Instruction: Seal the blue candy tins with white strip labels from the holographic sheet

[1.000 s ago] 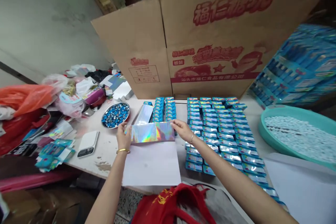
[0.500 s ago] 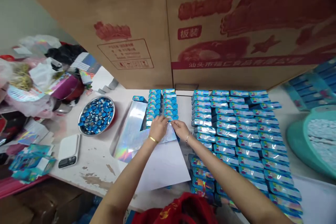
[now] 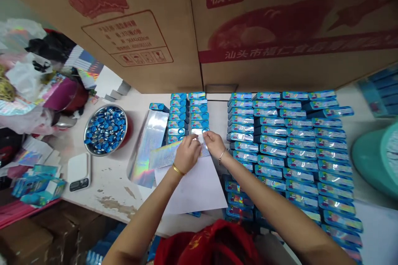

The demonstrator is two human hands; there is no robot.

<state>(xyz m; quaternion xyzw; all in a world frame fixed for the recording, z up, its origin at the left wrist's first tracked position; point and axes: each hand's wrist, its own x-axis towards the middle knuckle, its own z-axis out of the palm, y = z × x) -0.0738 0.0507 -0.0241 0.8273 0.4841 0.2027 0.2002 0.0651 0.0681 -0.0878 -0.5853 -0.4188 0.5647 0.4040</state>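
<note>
My left hand [image 3: 187, 154], with a gold bangle at the wrist, has its fingers pinched together over a shiny sticker strip [image 3: 163, 155] that reaches out to the left. Beside it on the right, my right hand [image 3: 214, 145] pinches a small piece at the near end of the short rows of blue boxes [image 3: 199, 116]; the piece is too small to make out. Under both hands lies a white sheet [image 3: 192, 190]. A larger silvery holographic sheet [image 3: 149, 140] rests left of the short rows.
A metal bowl of blue-and-silver caps [image 3: 107, 129] and a white scale [image 3: 79, 169] stand left. Many boxes with shiny strips [image 3: 273, 140] fill the right side, beside a green tub [image 3: 373, 157]. Large cartons [image 3: 139, 41] stand behind; plastic bags [image 3: 25, 78] lie far left.
The view has shifted closer to the boxes. The sticker strip now shows stretched out left of my left hand, whose fingers have curled; my right hand stays near the same box.
</note>
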